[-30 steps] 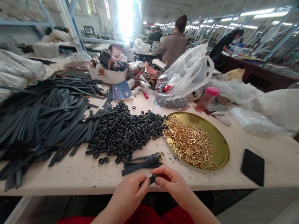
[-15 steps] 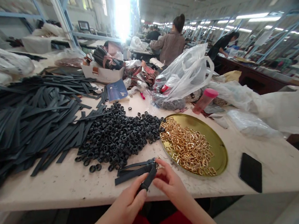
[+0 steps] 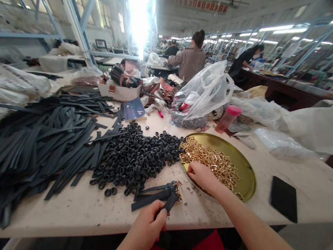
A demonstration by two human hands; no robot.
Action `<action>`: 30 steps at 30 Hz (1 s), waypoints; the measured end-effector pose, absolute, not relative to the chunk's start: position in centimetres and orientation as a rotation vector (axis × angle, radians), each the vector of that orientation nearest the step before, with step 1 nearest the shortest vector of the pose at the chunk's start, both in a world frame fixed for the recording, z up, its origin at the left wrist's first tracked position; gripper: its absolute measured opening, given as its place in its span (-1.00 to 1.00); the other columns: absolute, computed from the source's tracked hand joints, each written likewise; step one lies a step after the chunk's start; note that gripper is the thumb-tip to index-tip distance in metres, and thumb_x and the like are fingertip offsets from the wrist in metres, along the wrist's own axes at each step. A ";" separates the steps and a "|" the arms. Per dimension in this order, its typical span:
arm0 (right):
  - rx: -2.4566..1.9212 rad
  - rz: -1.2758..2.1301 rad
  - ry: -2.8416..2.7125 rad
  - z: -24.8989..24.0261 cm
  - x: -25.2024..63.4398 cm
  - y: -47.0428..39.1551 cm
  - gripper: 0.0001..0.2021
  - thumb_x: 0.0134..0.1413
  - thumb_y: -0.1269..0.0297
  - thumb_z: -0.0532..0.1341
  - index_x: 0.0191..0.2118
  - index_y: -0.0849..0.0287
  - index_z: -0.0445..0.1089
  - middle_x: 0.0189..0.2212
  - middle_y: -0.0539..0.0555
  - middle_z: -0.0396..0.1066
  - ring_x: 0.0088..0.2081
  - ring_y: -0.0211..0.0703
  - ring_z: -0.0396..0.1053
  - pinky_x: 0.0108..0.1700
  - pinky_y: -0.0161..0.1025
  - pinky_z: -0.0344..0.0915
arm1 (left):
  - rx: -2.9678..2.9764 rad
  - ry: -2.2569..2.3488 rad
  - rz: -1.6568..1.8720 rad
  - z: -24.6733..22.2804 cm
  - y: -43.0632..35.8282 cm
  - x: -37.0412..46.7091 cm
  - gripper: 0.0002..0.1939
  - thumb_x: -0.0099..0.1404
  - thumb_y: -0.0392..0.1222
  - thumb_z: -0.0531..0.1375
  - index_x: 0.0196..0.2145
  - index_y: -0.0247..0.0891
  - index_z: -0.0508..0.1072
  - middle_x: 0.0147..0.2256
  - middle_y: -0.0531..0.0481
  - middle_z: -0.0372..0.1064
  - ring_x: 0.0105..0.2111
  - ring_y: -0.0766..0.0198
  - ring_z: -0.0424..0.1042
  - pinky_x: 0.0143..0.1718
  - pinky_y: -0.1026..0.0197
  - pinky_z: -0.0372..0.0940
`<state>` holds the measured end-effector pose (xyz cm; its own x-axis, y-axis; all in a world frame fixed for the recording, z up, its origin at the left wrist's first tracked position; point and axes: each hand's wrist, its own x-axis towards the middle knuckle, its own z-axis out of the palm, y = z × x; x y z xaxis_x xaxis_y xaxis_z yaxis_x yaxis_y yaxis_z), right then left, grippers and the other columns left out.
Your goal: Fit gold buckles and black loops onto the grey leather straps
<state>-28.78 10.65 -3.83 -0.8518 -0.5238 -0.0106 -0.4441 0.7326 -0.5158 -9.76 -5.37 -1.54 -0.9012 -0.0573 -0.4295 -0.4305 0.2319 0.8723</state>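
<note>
My left hand (image 3: 154, 222) is closed around a dark strap (image 3: 171, 202) near the table's front edge. Other dark straps with gold buckles (image 3: 178, 190) lie just beyond it. My right hand (image 3: 201, 176) reaches over the left part of a round gold tray (image 3: 243, 164), its fingers bent together at the heap of gold buckles (image 3: 214, 161); whether they pinch a buckle is hidden. A pile of small black loops (image 3: 137, 155) lies left of the tray. Many long dark strips (image 3: 53, 140) are heaped at the far left.
A black phone (image 3: 283, 199) lies at the right. Behind the tray are a pink-lidded jar (image 3: 228, 118) and a clear plastic bag (image 3: 207, 93). A blue booklet (image 3: 134, 109) and an open box (image 3: 120, 91) stand farther back. People work in the background.
My right hand has left the strap and moved right to the buckles in the tray. My left hand still holds the strap, slightly lower. The view has tilted up a little.
</note>
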 end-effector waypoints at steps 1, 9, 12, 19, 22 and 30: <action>-0.772 -0.847 2.756 -3.7 -28.6 10.8 -0.87 -0.18 0.49 0.16 -0.60 0.17 0.23 -0.56 -0.04 0.22 -0.45 -0.23 0.17 -0.36 -0.30 0.04 | -0.437 2.225 1.709 -1.4 -5.4 -9.7 -0.81 0.17 -0.12 -0.09 -0.49 -0.24 0.20 -0.64 0.17 0.13 -0.70 0.42 0.09 -0.66 0.38 0.02; -0.469 -1.707 2.067 -1.2 -20.3 8.9 -0.77 -0.01 0.09 0.13 -0.41 0.17 0.27 -0.59 -0.11 0.17 -0.60 -0.36 0.04 -0.54 -0.37 0.03 | -0.546 2.225 2.099 -0.6 -4.5 -10.0 -0.74 0.15 0.00 0.02 -0.36 -0.28 0.25 -0.64 0.21 0.07 -0.70 0.45 0.02 -0.67 0.38 -0.02; -0.194 -1.996 1.488 -0.8 -16.3 7.4 -0.78 -0.12 0.14 0.25 -0.43 0.20 0.29 -0.59 -0.11 0.16 -0.61 -0.41 0.01 -0.54 -0.39 -0.01 | -0.639 2.131 2.223 -0.2 -4.0 -9.8 -0.71 0.13 0.02 0.05 -0.37 -0.29 0.23 -0.67 0.23 0.03 -0.72 0.47 -0.02 -0.69 0.39 -0.06; -0.201 -1.913 1.536 -1.8 -13.6 6.7 -0.80 -0.13 0.22 0.28 -0.40 0.21 0.30 -0.59 -0.10 0.23 -0.56 -0.37 0.14 -0.47 -0.38 0.09 | -0.711 2.153 2.165 0.2 -4.7 -8.1 -0.76 0.10 -0.03 0.07 -0.45 -0.29 0.23 -0.69 0.24 -0.01 -0.71 0.47 -0.04 -0.69 0.39 -0.10; -0.347 -1.912 1.724 -2.1 -13.9 7.1 -0.74 -0.19 0.23 0.32 -0.32 0.20 0.34 -0.53 -0.06 0.32 -0.48 -0.31 0.22 -0.42 -0.34 0.15 | -0.590 2.230 2.039 0.0 -5.4 -7.5 -0.79 0.12 -0.06 0.07 -0.46 -0.27 0.23 -0.69 0.24 0.00 -0.70 0.45 0.00 -0.66 0.37 -0.06; 0.166 -2.077 1.255 -2.0 -13.5 6.8 -0.73 -0.28 0.27 0.38 -0.35 0.18 0.42 -0.53 -0.08 0.34 -0.55 -0.41 0.26 -0.46 -0.41 0.28 | -0.263 2.493 1.725 0.0 -7.1 -5.8 -0.70 0.27 -0.07 -0.08 -0.38 -0.26 0.36 -0.50 0.06 0.29 -0.47 0.31 0.24 -0.42 0.32 0.15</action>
<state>-13.51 6.83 -1.97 -0.7505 -0.4942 -0.4387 0.6183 -0.2908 -0.7302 -5.84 -7.10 -0.04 -0.9803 -0.0853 -0.1781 -0.1967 0.3438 0.9182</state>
